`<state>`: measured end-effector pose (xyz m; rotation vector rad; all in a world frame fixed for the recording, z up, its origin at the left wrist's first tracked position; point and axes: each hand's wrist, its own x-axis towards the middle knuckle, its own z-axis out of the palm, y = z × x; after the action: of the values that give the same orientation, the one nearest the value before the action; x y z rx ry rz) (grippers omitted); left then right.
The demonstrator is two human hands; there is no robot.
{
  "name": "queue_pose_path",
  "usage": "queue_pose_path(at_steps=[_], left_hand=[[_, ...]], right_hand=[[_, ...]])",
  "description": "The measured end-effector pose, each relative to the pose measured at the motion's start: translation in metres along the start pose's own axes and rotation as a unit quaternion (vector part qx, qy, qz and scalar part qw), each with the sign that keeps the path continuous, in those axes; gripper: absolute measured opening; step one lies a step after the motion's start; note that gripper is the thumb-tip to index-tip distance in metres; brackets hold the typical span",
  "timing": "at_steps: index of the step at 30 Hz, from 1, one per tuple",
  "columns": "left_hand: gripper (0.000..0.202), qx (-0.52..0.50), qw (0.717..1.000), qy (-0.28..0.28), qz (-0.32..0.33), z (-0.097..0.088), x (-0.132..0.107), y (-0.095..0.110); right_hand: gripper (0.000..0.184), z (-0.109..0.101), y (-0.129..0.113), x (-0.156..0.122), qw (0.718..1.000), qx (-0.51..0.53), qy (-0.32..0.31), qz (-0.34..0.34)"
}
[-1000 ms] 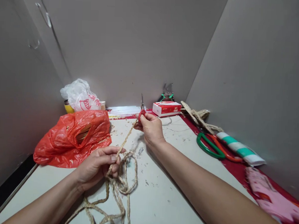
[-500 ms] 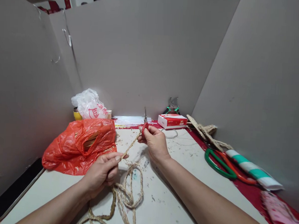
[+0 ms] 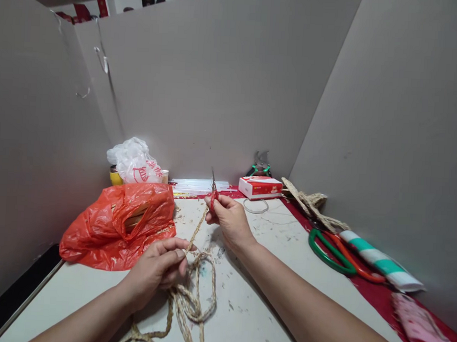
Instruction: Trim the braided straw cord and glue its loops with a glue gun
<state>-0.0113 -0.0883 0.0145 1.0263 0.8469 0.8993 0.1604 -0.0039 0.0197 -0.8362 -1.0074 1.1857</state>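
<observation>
My left hand (image 3: 158, 269) pinches a tan braided rope (image 3: 191, 302) between thumb and fingers, low at the centre of the white table (image 3: 252, 305). From the pinch a taut strand runs up and away to my right hand (image 3: 228, 219). That hand is closed on small red-handled scissors (image 3: 213, 188), blades pointing upward, and also grips the end of the strand. The rest of the rope lies in loose loops on the table below my left hand.
A red plastic bag (image 3: 118, 224) lies left, a white bag (image 3: 135, 161) behind it. A red-white box (image 3: 260, 187) and pliers (image 3: 260, 165) sit at the back wall. Large green and orange scissors (image 3: 334, 248), a striped roll (image 3: 380, 260) and pink pieces (image 3: 423, 324) lie right.
The view has tilted upward, showing more of the partition tops. My right hand with the scissors has shifted slightly left. Both hands keep their hold on the rope.
</observation>
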Motion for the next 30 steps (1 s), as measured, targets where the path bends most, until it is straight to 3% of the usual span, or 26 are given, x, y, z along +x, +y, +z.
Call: queue_pose_path(at_steps=[7,10,13,15,18,21,23,30], left_hand=[[0.027,0.002,1.0,0.013,-0.006,0.0,0.0,0.001],[0.023,-0.022,0.998,0.049,0.018,-0.003,0.002,-0.001],[0.023,-0.034,0.993,0.101,0.044,-0.007,0.006,0.0],[0.024,-0.032,0.988,0.135,0.062,-0.009,0.01,0.003],[0.025,-0.026,0.981,0.176,0.071,-0.012,0.017,0.009],[0.025,-0.015,0.979,0.189,0.075,-0.018,0.022,0.016],[0.027,-0.015,0.978,0.189,0.084,-0.022,0.026,0.017],[0.029,-0.061,0.98,0.179,0.062,-0.032,0.035,0.013]], right_hand=[[0.031,-0.004,0.005,0.003,0.999,-0.036,-0.018,0.02],[0.036,-0.007,0.007,0.006,0.997,-0.069,-0.018,0.014],[0.034,-0.01,0.007,0.003,0.986,-0.157,-0.049,-0.038],[0.031,-0.01,0.006,-0.001,0.954,-0.265,-0.093,-0.11],[0.025,-0.01,0.005,-0.009,0.85,-0.455,-0.154,-0.217],[0.019,-0.01,0.006,-0.014,0.76,-0.563,-0.21,-0.248],[0.018,-0.01,0.006,-0.015,0.731,-0.595,-0.233,-0.241],[0.019,-0.01,0.006,-0.013,0.68,-0.656,-0.268,-0.187]])
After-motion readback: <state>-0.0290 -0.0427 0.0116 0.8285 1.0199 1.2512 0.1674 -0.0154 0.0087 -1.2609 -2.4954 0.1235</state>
